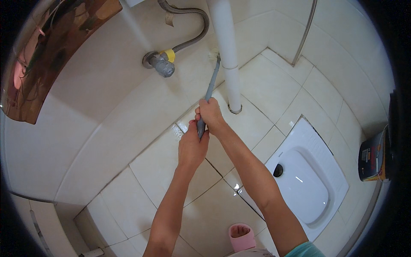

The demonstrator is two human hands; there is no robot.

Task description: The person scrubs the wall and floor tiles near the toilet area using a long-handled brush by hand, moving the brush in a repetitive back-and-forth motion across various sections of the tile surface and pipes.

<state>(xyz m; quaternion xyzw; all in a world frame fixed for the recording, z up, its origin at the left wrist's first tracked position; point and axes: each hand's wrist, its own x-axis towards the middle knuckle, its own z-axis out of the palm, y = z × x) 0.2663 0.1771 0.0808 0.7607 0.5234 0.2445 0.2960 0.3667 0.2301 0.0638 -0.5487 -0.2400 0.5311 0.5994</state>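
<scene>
Both of my hands grip the grey handle point(212, 80) of a long brush. My left hand point(193, 146) holds its lower end, nearer to me. Just above it, my right hand point(211, 116) is wrapped around the same handle. The pale bristles point(214, 54) are at the tiled wall, beside and partly behind a white drain pipe point(230, 48). Whether the bristles touch the pipe, I cannot tell. That pipe runs down into a hole in the tiled floor point(253, 119).
Left of the brush, an angle valve point(162, 65) with a braided hose point(200, 30) sticks out from the wall. A white squat toilet point(301, 183) is set into the floor at right, with a bucket point(372, 157) beyond it. My pink slipper point(242, 237) shows below.
</scene>
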